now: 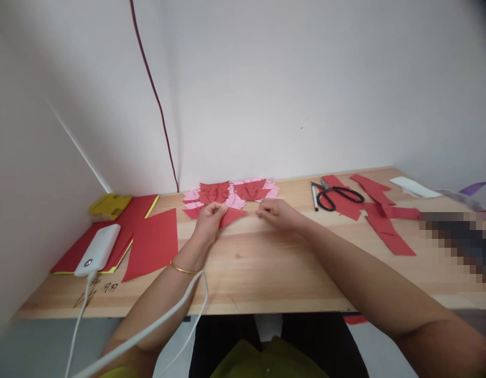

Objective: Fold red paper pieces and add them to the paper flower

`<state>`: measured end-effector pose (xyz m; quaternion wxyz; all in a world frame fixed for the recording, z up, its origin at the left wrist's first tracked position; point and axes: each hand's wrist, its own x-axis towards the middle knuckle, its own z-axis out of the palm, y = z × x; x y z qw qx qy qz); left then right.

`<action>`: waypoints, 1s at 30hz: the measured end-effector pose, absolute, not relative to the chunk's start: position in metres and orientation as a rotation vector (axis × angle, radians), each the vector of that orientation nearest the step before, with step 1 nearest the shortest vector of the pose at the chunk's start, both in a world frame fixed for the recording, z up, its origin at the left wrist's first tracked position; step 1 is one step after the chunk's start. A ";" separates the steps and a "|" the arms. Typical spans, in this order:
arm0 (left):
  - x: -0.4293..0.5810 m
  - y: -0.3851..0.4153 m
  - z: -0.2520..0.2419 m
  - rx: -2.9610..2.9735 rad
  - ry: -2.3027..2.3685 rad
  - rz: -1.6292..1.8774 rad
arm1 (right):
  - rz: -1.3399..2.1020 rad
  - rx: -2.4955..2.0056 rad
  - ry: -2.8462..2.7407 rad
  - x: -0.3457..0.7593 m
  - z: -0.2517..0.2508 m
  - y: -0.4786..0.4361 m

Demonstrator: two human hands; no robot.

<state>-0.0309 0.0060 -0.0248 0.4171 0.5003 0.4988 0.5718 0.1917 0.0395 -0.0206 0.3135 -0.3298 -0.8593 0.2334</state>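
My left hand is closed on a red sheet of paper, pinching it between thumb and fingers near its middle. The paper is folded, with a point on either side of the hand. Just past its right tip, my right hand is curled closed and does not touch the paper; whatever is in its fingers, if anything, is hidden. Behind both hands lie pleated red paper pieces and pink ones with jagged edges.
Black-handled scissors and a pen lie among red scraps at right. At left are a red sheet, a red paper stack, a yellow packet and a power bank; its white cable crosses my left forearm.
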 end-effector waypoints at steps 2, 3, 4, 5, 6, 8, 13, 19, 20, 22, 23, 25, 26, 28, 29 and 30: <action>-0.033 0.008 -0.025 1.139 1.224 1.436 | 0.633 -0.933 -2.130 0.197 -0.017 0.042; -0.033 0.008 -0.025 1.099 1.204 1.430 | 0.656 -0.956 -2.069 0.199 -0.016 0.043; -0.032 0.008 -0.025 1.067 1.183 1.426 | 0.688 -0.973 -2.028 0.199 -0.014 0.042; -0.030 0.007 -0.025 1.043 1.159 1.420 | 0.725 -0.986 -2.006 0.198 -0.014 0.041; -0.028 0.006 -0.025 1.028 1.136 1.414 | 0.765 -0.991 -2.008 0.195 -0.013 0.039; -0.025 0.005 -0.027 1.018 1.102 1.407 | 0.837 -0.965 -2.047 0.188 -0.015 0.034; -0.024 0.003 -0.031 1.082 1.071 1.333 | 0.829 -0.855 -2.049 0.172 -0.021 0.023; -0.022 -0.005 -0.027 1.366 1.076 1.043 | 0.884 -0.975 -1.821 0.175 -0.015 0.024; -0.021 -0.007 -0.027 1.401 1.067 0.995 | 0.907 -0.950 -1.810 0.176 -0.014 0.024; -0.020 -0.009 -0.026 1.459 1.052 0.962 | 0.925 -0.911 -1.819 0.175 -0.013 0.024; -0.019 -0.009 -0.026 1.485 1.045 0.978 | 0.924 -0.902 -1.833 0.175 -0.014 0.023; -0.018 -0.010 -0.025 1.519 1.033 1.039 | 0.927 -0.892 -1.872 0.172 -0.015 0.022; -0.017 -0.010 -0.025 1.520 1.029 1.068 | 0.934 -0.883 -1.892 0.171 -0.015 0.021; -0.015 -0.010 -0.026 1.507 1.030 1.094 | 0.949 -0.863 -1.920 0.168 -0.016 0.018; -0.014 -0.011 -0.026 1.495 1.034 1.097 | 0.945 -0.856 -1.927 0.166 -0.017 0.017; -0.013 -0.011 -0.026 1.481 1.038 1.103 | 0.929 -0.855 -1.928 0.165 -0.017 0.015</action>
